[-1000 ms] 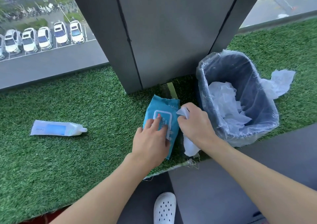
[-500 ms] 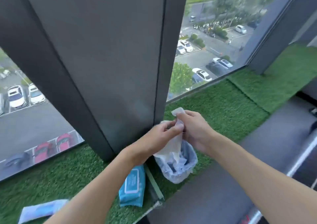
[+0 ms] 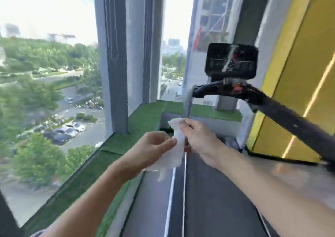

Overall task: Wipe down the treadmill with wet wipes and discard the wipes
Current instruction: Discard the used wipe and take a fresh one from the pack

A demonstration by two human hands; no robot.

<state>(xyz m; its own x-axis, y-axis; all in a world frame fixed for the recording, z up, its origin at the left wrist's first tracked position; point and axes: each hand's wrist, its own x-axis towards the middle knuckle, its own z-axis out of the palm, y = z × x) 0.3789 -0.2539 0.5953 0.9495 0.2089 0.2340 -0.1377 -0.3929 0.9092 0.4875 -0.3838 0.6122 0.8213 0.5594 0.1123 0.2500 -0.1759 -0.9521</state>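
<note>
Treadmill (image 3: 208, 191) belt runs ahead; console (image 3: 232, 60) at its far end. Above the belt, left hand (image 3: 152, 149) and right hand (image 3: 197, 138) each pinch the wet wipe (image 3: 175, 149), fingers curled on it.

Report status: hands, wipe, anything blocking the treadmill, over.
Left hand and right hand both pinch the wet wipe, held in air over the treadmill belt. No wiping contact visible. Path to console open.

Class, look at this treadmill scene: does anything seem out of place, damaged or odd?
A pale streak runs diagonally down the dark console, perhaps a smear or reflection. Otherwise nothing stands out: left hand and right hand pinch the wet wipe above the belt.
</note>
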